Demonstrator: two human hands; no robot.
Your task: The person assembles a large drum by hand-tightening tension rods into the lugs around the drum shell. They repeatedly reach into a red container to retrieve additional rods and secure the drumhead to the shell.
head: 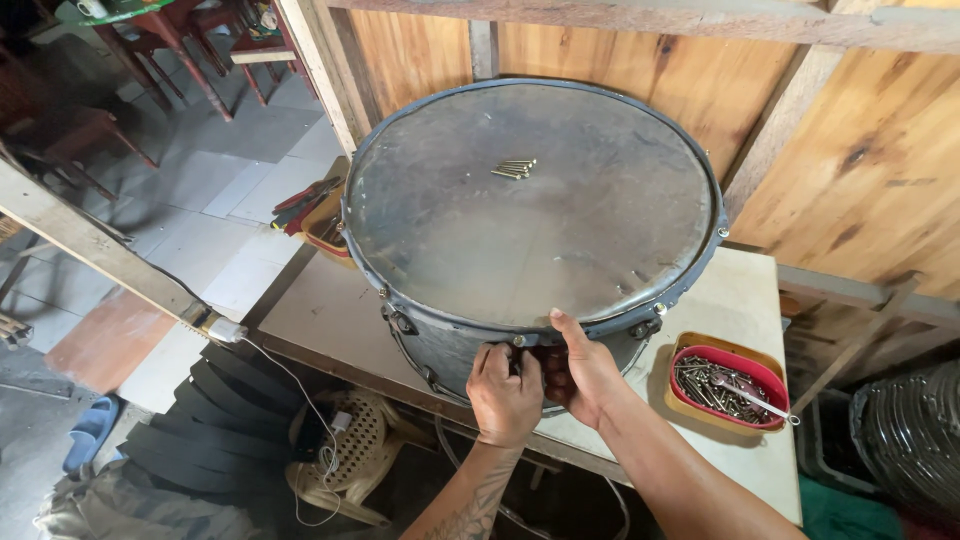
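A large grey drum (530, 220) stands on a pale tabletop (320, 320), its worn head facing up inside a dark metal rim. Several brass-coloured bolts (514, 168) lie loose on the head near the far side. My left hand (505, 392) is closed on the drum's near side, just below the rim, around a small fitting that its fingers hide. My right hand (582, 372) grips the same spot from the right, thumb resting on the rim.
A red bowl in a yellow one (727, 388) at the right holds many screws and a wrench. A tray with red-handled tools (322, 222) sits behind the drum at left. Plywood walls stand close behind. Black curved strips (215, 420) lie under the table.
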